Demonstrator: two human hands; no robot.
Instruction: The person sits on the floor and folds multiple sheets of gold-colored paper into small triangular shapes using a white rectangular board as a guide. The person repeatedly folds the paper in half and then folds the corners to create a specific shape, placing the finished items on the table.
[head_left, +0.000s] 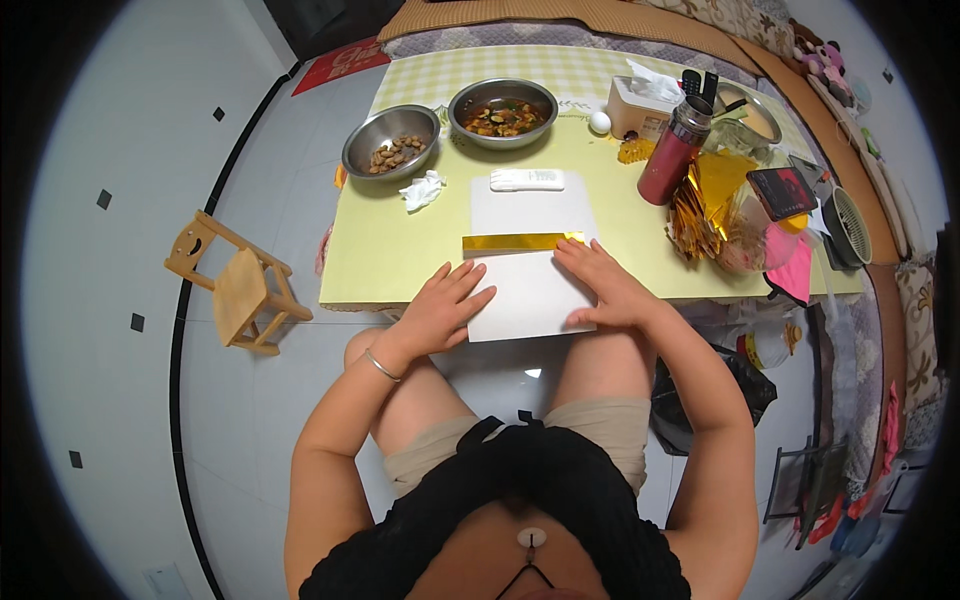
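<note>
A strip of shiny gold foil paper (505, 243) lies crosswise on a white sheet or board (530, 300), which reaches past the table's near edge. My left hand (447, 304) rests flat at the sheet's left edge, fingers stretched and fingertips just below the strip's left end. My right hand (607, 287) lies open on the sheet's right side, its fingertips touching the strip's right end. Neither hand grips anything. Beyond the strip, a long white device with rounded ends (527, 180) sits at the far end of the sheet.
A steel bowl of nuts (398, 153), a crumpled tissue (422, 190) and a steel bowl of food (503, 122) stand at far left. Rightward are a red thermos (674, 160), gold foil pieces (697, 215), a phone (782, 192) and a tissue box (638, 110). A small wooden chair (240, 290) stands left.
</note>
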